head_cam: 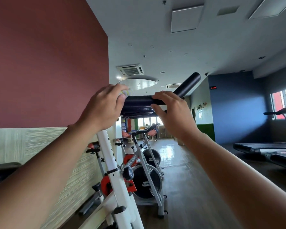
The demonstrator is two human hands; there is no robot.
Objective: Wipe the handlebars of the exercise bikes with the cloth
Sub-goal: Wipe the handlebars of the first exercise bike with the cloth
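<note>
The near white exercise bike's black padded handlebar (139, 100) runs across the middle of the view, and its right prong (188, 84) rises up and to the right. My left hand (104, 106) grips the bar's left end with a small pale cloth (125, 93) bunched under its fingers; most of the cloth is hidden. My right hand (172, 111) curls round the bar just right of centre, fingers over the top and thumb underneath.
The white bike's post (109, 156) stands below my hands. Two grey spin bikes (147, 177) line the left wall behind it. A dark red wall (48, 63) is close on the left. Treadmills (271, 151) stand at the right across an open wooden floor (188, 179).
</note>
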